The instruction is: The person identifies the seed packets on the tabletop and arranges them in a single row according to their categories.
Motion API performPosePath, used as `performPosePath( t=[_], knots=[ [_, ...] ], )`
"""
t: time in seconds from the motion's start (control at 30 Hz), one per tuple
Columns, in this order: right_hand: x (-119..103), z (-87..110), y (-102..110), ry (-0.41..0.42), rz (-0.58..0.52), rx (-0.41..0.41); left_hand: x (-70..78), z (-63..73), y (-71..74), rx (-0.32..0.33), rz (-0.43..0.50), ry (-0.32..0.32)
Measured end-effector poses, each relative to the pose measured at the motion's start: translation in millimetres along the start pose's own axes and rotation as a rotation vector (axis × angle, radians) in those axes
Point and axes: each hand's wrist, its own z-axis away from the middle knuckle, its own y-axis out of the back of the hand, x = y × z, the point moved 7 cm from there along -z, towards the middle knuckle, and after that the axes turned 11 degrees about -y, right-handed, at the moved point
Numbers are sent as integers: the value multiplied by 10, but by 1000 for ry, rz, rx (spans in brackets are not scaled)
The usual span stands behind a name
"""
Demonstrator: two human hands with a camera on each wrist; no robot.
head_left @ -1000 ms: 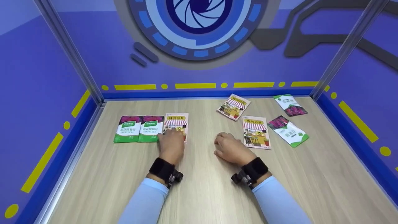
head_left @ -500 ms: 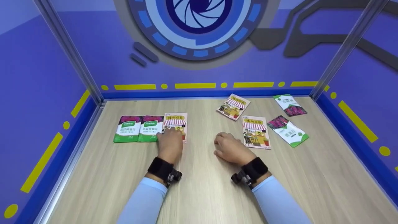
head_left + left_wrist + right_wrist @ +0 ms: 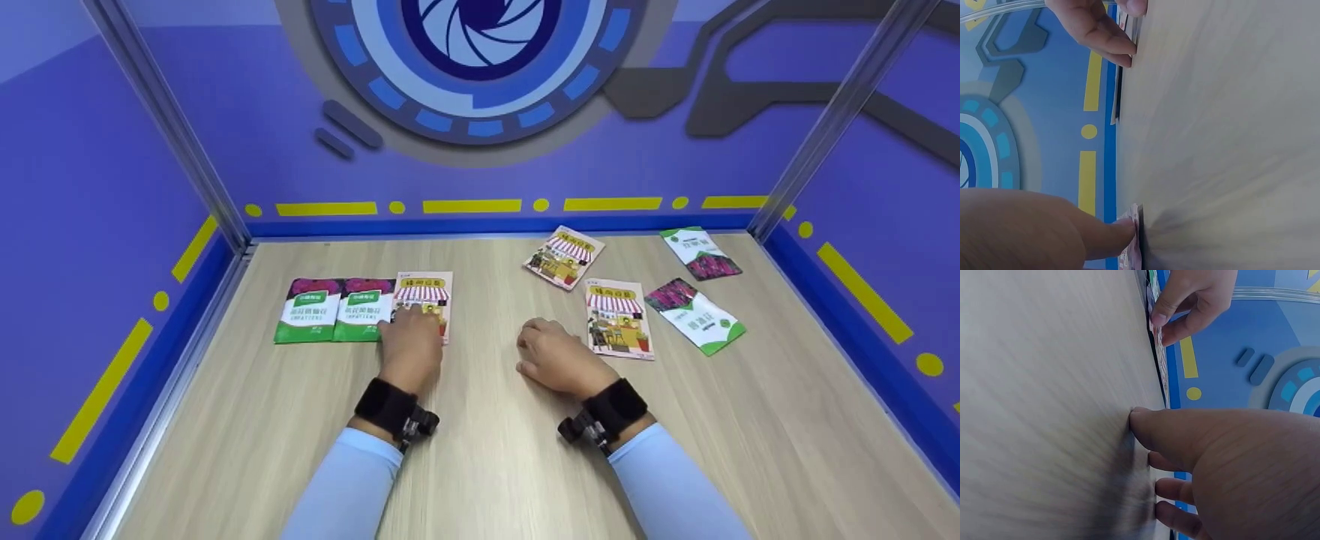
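My left hand [image 3: 411, 343] lies over the lower part of a pink packet with a striped shop awning [image 3: 424, 286]. Its fingertips press on the packet's face, and in the left wrist view a digit touches the pink packet edge [image 3: 1135, 247]. Directly to the left are two green-and-white seed packets [image 3: 363, 311], side by side, the nearer one meeting the pink packet's edge. My right hand [image 3: 564, 361] rests on the tabletop with loosely bent fingers and holds nothing; in the right wrist view its fingertips touch the wood. Just right of it lies another pink awning packet [image 3: 619, 319].
A third pink awning packet [image 3: 564, 257] lies tilted farther back. Two white-and-green packets with dark pink flowers [image 3: 697, 315] lie at angles on the right. Blue printed walls [image 3: 480, 180] enclose the wooden table [image 3: 480, 465] at the back and both sides.
My left hand has slid the pink packet slightly left, up against the green-and-white packet, then stayed there. The right hand has not moved.
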Motion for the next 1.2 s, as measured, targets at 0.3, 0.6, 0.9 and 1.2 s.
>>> performPosePath(
  t=[0.3,0.6,0.9,1.2],
  knots=[
    [4,-8,3,-4,-6,6,-72,-6,61,-80,79,-49],
    [46,9,69,-18,-72,-20,-123,-38,22,-89,103,-38],
    [427,-91,278,-154,-99,56,-67,-75,7,-51,106,0],
    [679,-418,340,-290,-66,19,-177,-26,41,35,116,43]
  ],
)
